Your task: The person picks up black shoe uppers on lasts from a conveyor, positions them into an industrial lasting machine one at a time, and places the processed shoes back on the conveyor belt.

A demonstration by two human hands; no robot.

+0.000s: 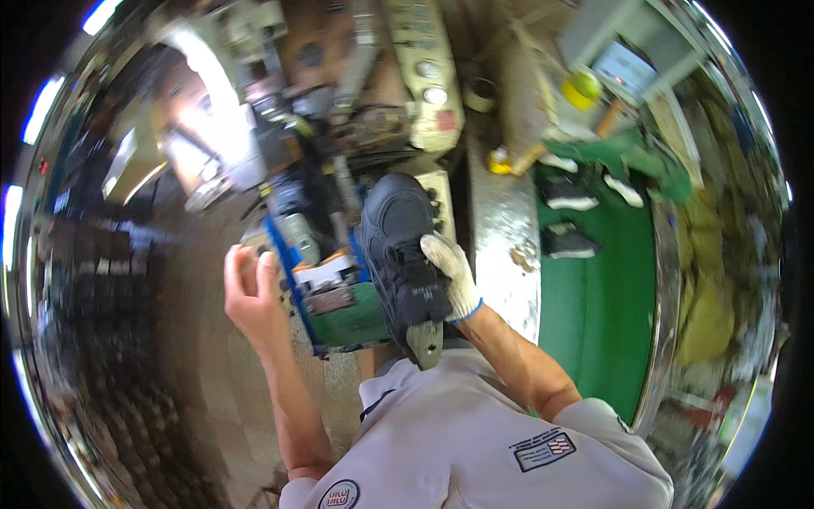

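A black lace-up shoe [398, 225] with a greenish-grey shoe last [426, 343] showing from its opening is held in front of my body, toe pointing away. My right hand [454, 276], in a white knit glove with a blue cuff, grips the shoe's right side. Bare and empty, my left hand [254, 288] is raised to the left of the shoe, its fingers loosely bent and apart from the thumb. Between that hand and the shoe is a blue-edged machine part [292, 280] with a green curved surface [348, 316].
Ahead stands a machine with a cream control panel [432, 93] bearing round gauges or knobs. To the right, a metal ledge [507, 280] borders a green conveyor belt [598, 331] carrying dark shoes [570, 240]. Green cloth [632, 157] hangs over the belt's far end.
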